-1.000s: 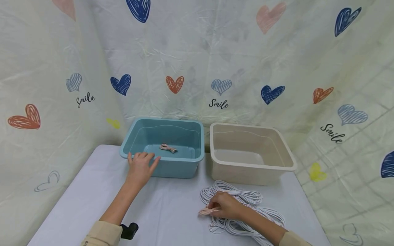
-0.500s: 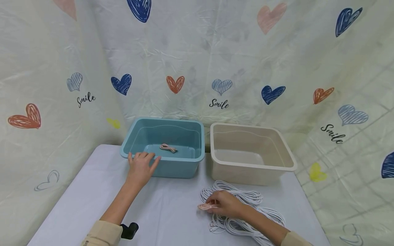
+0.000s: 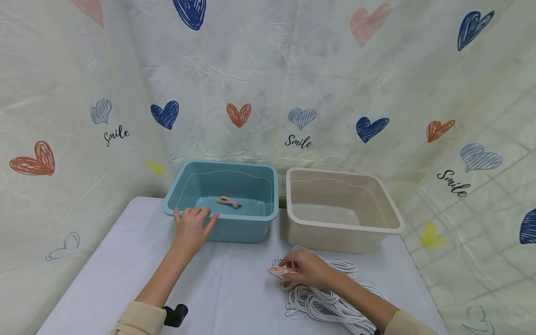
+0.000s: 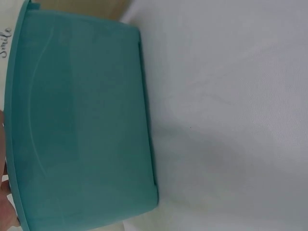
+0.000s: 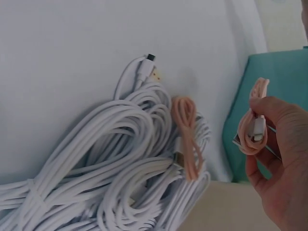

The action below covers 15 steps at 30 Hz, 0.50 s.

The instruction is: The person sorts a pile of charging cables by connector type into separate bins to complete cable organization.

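Our right hand (image 3: pixel 307 270) pinches a pink cable (image 3: pixel 277 270) over the white cables (image 3: pixel 317 305), near right; our left hand (image 3: pixel 190 233), fingers spread, touches the blue bin (image 3: pixel 243 217). We'd best lift every loop together.

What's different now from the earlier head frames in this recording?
The right grip has carried its pink cable bundle slightly forward; another pink bundle now shows on the white cables. Unchanged: left grip on the blue bin's near rim, pink cable lying inside.
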Tool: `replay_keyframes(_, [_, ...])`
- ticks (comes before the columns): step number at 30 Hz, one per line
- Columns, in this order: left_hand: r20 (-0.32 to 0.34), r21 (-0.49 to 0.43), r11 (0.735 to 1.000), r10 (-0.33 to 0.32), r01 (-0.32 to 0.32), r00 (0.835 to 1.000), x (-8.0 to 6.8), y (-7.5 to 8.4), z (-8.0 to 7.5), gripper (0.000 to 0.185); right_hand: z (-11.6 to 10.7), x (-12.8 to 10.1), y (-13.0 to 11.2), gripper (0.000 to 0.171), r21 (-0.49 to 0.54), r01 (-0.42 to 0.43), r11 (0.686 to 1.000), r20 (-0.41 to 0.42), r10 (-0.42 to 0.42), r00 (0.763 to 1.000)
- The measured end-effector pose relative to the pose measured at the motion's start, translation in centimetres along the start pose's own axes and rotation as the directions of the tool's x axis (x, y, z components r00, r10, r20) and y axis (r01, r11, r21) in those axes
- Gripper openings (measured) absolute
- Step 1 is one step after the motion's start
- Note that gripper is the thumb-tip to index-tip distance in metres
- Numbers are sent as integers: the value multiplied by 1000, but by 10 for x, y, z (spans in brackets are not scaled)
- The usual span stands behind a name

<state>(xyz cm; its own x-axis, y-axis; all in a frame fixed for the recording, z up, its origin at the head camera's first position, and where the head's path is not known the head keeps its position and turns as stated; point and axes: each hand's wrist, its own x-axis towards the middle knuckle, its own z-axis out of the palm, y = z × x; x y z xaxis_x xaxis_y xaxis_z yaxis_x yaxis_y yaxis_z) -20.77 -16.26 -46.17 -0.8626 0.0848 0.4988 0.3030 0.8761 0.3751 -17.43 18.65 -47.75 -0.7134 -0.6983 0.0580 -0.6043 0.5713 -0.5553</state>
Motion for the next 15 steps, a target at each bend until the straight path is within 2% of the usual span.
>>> replay_keyframes(9, [-3,6,1000,4,-4,1000,-2,-1,-1,25,-11,13,-9,19,28,67,997,-28,-66,997])
replay_keyframes(15, [-10,5,1000,8,-8,1000,-1,-1,1,25,-23,23,-16,20,35,54,998,-36,-52,998])
